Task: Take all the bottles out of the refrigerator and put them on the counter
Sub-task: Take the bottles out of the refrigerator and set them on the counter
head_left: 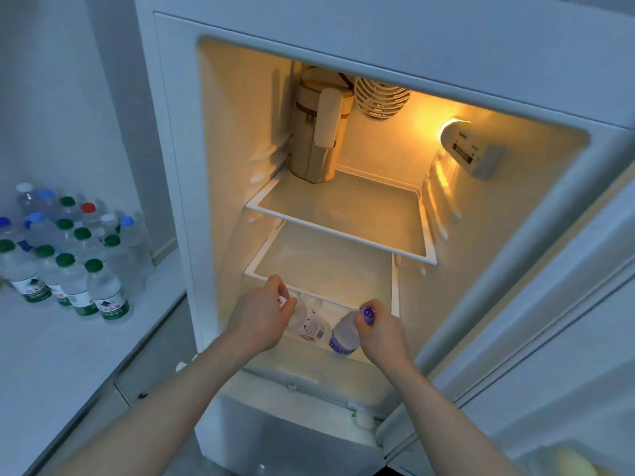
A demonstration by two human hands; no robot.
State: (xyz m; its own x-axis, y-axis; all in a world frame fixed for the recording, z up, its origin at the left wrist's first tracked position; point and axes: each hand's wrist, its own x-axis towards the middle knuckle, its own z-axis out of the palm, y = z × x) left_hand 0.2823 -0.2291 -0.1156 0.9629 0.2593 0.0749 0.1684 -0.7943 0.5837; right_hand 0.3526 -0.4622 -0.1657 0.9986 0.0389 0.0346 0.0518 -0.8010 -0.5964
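Note:
The refrigerator stands open with its light on. At the bottom of its compartment my left hand grips the top of a clear bottle with a red and white label. My right hand grips the neck of a clear bottle with a purple cap and purple label. Both bottles stand under the lower glass shelf. Several water bottles with green, blue, red and white caps stand grouped on the white counter at the left.
A beige zipped pouch stands at the back left of the upper shelf. The temperature control box sticks out from the right wall. The fridge door hangs open at the right.

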